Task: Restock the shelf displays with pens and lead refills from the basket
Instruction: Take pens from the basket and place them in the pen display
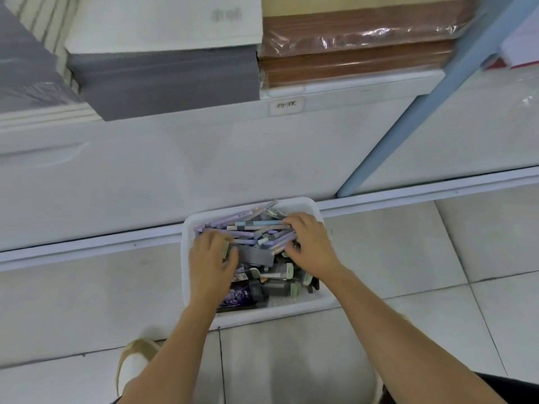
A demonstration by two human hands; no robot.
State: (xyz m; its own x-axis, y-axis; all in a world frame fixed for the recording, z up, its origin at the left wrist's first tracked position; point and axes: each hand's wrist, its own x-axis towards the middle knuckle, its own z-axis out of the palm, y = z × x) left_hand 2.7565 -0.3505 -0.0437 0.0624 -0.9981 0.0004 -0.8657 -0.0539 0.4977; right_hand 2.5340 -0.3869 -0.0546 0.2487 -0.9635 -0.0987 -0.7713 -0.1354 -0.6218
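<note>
Both bare forearms reach forward and down from the bottom edge of the view, with a pale shoe with a tan strap [131,363] on the floor just left of them. The left hand [210,259] lies over the left side of a white plastic basket [277,313], its fingers bent down onto the left ends of a heap of lilac and pale-blue pens [253,228] and its thumb against a flat grey pack [257,256]. Whether that hand really grips anything I cannot tell. The right hand [309,243] is at the basket's far right corner, fingers curled over the right ends of the same pens and thumb tucked under them, so it holds the bundle.

The pens lie crosswise along the far edge of the basket, and the grey pack sits just below them near the middle. Toward the near edge lie dark packets with pale green caps [281,284], and a purple printed packet [239,295] sits by the left wrist.

The basket stands on a floor of pale grey tiles [87,301], its far edge touching the foot of a white shelf unit [175,170]. A small handwritten label [286,105] is stuck to the shelf's front lip. On the shelf above are a grey paper stack [166,83], a white stack [163,21] on top of it, and brown sheets in clear wrap [355,53] at its right. A light blue upright post [408,112] slants down at the right.
</note>
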